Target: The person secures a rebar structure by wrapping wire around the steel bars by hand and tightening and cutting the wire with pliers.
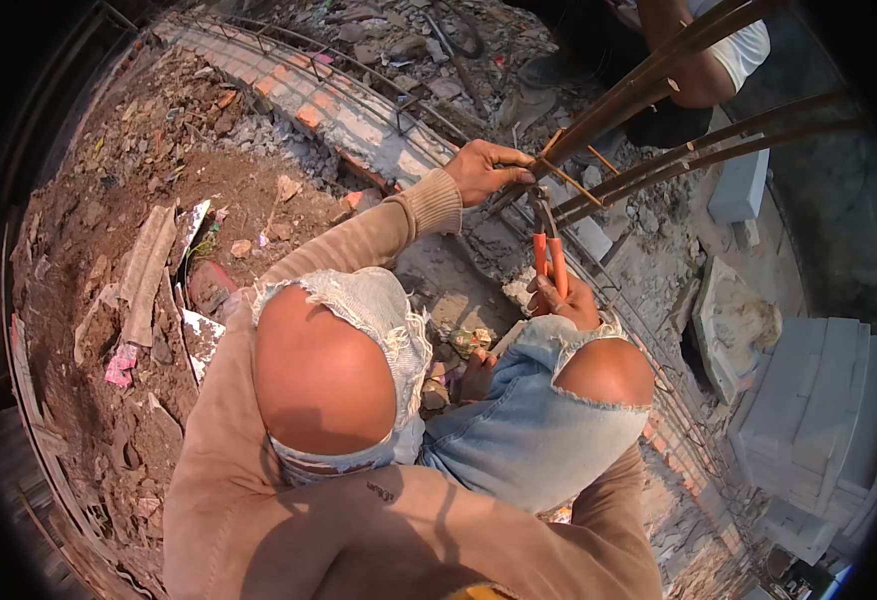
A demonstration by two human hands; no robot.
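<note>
My right hand [570, 300] is closed around the orange handles of a pair of pliers [552, 256]. The dark jaws point up at upright rusty rebar [613, 108], close to where a thin wire or stirrup [576, 186] crosses the bars. My left hand [486, 172] is at the same joint, thumb and fingers pinched against the rebar. Whether it grips the bar itself or a thin wire there cannot be made out. More rusty bars [688, 158] slant up to the right, just beyond the pliers.
Another person's arm [693, 60] shows at the upper right. A brick-and-concrete footing [298, 95] with a rebar cage runs diagonally past my knees. Rubble and soil [228, 200] lie left. Pale blocks [803, 410] are stacked right, and a broken slab [728, 320] leans near them.
</note>
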